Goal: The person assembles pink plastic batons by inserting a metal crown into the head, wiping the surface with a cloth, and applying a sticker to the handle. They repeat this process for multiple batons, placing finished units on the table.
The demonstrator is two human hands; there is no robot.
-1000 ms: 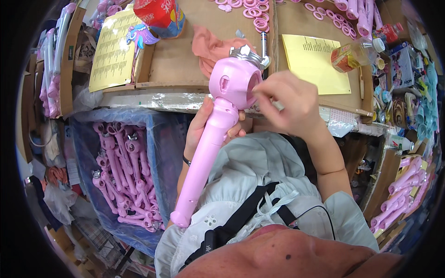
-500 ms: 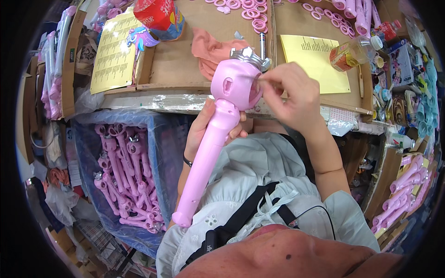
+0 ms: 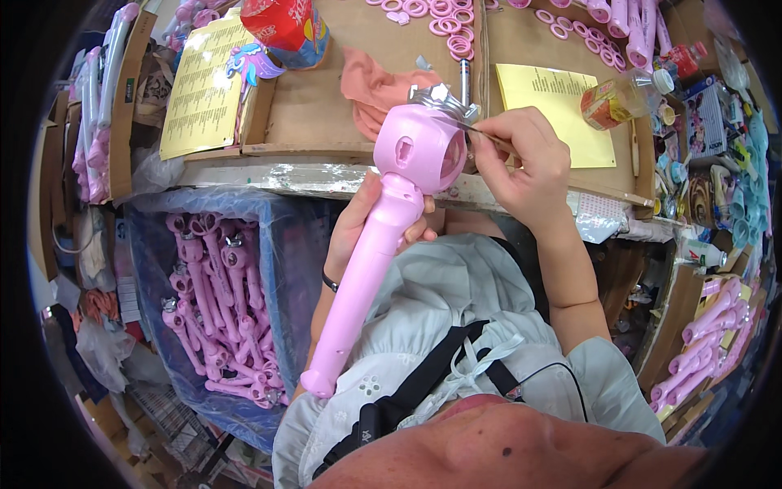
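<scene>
A long pink plastic wand-shaped toy (image 3: pixel 371 253) with a round head and a metal fitting on top is held upright in front of me. My left hand (image 3: pixel 352 224) grips its shaft just below the head. My right hand (image 3: pixel 521 167) pinches a thin metal tool (image 3: pixel 481 134) whose tip touches the right side of the round head.
A cardboard-covered bench (image 3: pixel 326 106) holds a salmon cloth (image 3: pixel 379 85), pink rings (image 3: pixel 444 20), yellow sheets (image 3: pixel 558 102) and a small bottle (image 3: pixel 619 98). A blue-lined bin (image 3: pixel 277 236) at left holds several pink wands. More pink wands (image 3: pixel 709 334) lie at right.
My right hand has drawn back to the right from the toy's head, now holding the thin tool at its side. The toy has stayed nearly still.
</scene>
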